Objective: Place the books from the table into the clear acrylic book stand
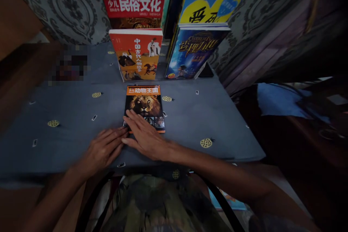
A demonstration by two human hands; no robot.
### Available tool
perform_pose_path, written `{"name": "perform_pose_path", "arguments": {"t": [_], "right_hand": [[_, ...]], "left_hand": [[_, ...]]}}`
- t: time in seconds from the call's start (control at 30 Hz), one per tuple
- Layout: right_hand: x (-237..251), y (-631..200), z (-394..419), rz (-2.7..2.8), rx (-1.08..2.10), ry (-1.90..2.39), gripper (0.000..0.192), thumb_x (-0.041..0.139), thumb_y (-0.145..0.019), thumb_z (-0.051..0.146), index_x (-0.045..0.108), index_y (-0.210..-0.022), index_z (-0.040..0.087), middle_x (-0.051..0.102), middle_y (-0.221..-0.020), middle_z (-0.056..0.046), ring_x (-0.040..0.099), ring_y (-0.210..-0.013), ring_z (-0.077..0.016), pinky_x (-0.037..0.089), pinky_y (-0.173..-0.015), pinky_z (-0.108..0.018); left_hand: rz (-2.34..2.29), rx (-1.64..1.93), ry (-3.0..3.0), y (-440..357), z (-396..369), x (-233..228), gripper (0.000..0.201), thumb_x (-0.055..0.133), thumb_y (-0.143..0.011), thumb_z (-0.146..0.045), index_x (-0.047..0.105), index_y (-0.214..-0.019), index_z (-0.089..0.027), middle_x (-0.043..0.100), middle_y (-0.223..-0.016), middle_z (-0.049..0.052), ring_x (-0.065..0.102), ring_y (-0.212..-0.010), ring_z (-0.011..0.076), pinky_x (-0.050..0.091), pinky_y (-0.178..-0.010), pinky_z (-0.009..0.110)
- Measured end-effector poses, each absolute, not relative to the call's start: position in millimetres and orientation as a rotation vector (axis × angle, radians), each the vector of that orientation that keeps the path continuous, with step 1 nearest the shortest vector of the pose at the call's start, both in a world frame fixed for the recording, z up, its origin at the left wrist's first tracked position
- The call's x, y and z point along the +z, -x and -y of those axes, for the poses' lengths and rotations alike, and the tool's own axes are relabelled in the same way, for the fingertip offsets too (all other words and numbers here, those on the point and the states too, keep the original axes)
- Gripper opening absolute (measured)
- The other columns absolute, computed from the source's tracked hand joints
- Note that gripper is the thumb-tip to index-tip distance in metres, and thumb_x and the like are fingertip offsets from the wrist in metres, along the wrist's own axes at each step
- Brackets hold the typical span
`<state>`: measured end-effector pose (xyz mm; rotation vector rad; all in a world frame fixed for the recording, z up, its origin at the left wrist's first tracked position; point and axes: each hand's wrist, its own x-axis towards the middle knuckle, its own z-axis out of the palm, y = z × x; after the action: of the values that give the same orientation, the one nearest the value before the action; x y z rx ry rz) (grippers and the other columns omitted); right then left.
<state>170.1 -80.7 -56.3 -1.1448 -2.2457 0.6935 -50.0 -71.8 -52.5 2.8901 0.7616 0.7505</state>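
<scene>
A closed book with a lion on its cover (145,105) lies flat on the table, with an orange band and Chinese title along its top. My right hand (146,136) rests over the book's lower left part, its fingers stretched out and nothing gripped. Beside it, my left hand (104,148) lies flat on the table, fingertips at the book's lower left corner. The left fingers are extended and close together. Part of the cover's lower left is hidden under the right hand.
Behind the book stands a rack of books: an orange book (138,54), a dark blue book (194,52), a red book (136,3) and a yellow-and-blue book (212,3). The grey tablecloth (185,119) has pineapple prints. A patterned curtain (73,3) hangs behind.
</scene>
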Motion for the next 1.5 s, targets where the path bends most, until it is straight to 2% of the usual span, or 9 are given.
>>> {"name": "perform_pose_path", "arguments": {"t": [0.2,0.4,0.5,0.57,0.7,0.83,1.03,1.3,1.5], "right_hand": [[-65,-204,95,2.213,0.620,1.274,0.073,0.043,-0.101,0.058,0.027,-0.160,0.018,0.026,-0.167,-0.017,0.017,-0.157,-0.0280,0.028,-0.126,-0.057],[-73,-232,108,2.257,0.480,1.370,0.073,0.043,-0.102,0.055,0.026,-0.161,0.016,0.031,-0.164,-0.020,0.022,-0.155,-0.0313,0.028,-0.124,-0.062],[-74,-235,112,2.321,0.388,1.389,0.072,0.044,-0.102,0.052,0.029,-0.159,0.011,0.031,-0.163,-0.022,0.021,-0.155,-0.0319,0.028,-0.124,-0.061],[-74,-234,113,2.355,0.330,1.405,0.071,0.045,-0.102,0.048,0.029,-0.158,0.007,0.030,-0.164,-0.023,0.019,-0.156,-0.0316,0.029,-0.124,-0.060],[-73,-232,114,2.396,0.264,1.426,0.071,0.047,-0.102,0.041,0.024,-0.159,0.005,0.029,-0.164,-0.022,0.018,-0.156,-0.0300,0.029,-0.125,-0.057],[-74,-233,115,2.408,0.251,1.426,0.073,0.047,-0.102,0.042,0.020,-0.161,0.007,0.028,-0.165,-0.021,0.017,-0.156,-0.0299,0.029,-0.125,-0.057],[-75,-234,114,2.406,0.264,1.425,0.074,0.048,-0.102,0.045,0.021,-0.161,0.007,0.027,-0.165,-0.021,0.017,-0.156,-0.0304,0.028,-0.125,-0.057],[-76,-233,113,2.400,0.253,1.401,0.073,0.049,-0.102,0.043,0.026,-0.159,0.005,0.029,-0.164,-0.023,0.019,-0.156,-0.0306,0.030,-0.124,-0.056],[-73,-234,114,2.406,0.264,1.408,0.069,0.054,-0.100,0.040,0.033,-0.156,0.005,0.030,-0.163,-0.024,0.024,-0.154,-0.0322,0.031,-0.124,-0.056]], "left_hand": [[-0.756,0.766,-2.929,49,72,-52,0.038,0.053,-0.098,-0.014,0.059,-0.135,-0.021,0.073,-0.125,0.010,0.070,-0.113,0.0219,0.055,-0.092,0.037],[-0.867,0.765,-2.909,42,76,-50,0.032,0.053,-0.098,-0.018,0.063,-0.129,-0.022,0.075,-0.121,0.009,0.072,-0.105,0.0221,0.055,-0.091,0.039],[-0.932,0.723,-2.935,23,79,-50,0.034,0.053,-0.099,-0.023,0.062,-0.131,-0.020,0.074,-0.121,0.010,0.071,-0.107,0.0238,0.052,-0.100,0.044],[-0.906,0.641,-2.974,5,81,-54,0.041,0.048,-0.102,-0.029,0.055,-0.141,-0.017,0.069,-0.133,0.013,0.064,-0.124,0.0253,0.044,-0.111,0.047],[-0.858,0.416,-3.027,-23,83,-64,0.066,0.039,-0.104,-0.050,0.030,-0.156,-0.010,0.046,-0.156,0.019,0.037,-0.149,0.0278,0.027,-0.124,0.050],[-0.889,0.286,-3.009,-19,81,-69,0.088,0.033,-0.099,-0.068,0.011,-0.161,-0.010,0.035,-0.162,0.022,0.025,-0.154,0.0299,0.020,-0.125,0.051],[-1.049,0.249,-2.984,13,71,-71,0.092,0.030,-0.098,-0.069,-0.001,-0.162,-0.011,0.031,-0.163,0.024,0.027,-0.154,0.0326,0.025,-0.123,0.054],[-1.106,0.224,-2.899,12,48,-68,0.085,0.029,-0.100,-0.067,0.009,-0.162,-0.013,0.029,-0.164,0.021,0.021,-0.156,0.0293,0.023,-0.124,0.054],[-1.152,0.080,-2.792,-7,-1,-56,0.081,0.026,-0.101,-0.066,0.022,-0.160,-0.009,0.026,-0.165,0.022,0.020,-0.156,0.0299,0.024,-0.123,0.055]]}}
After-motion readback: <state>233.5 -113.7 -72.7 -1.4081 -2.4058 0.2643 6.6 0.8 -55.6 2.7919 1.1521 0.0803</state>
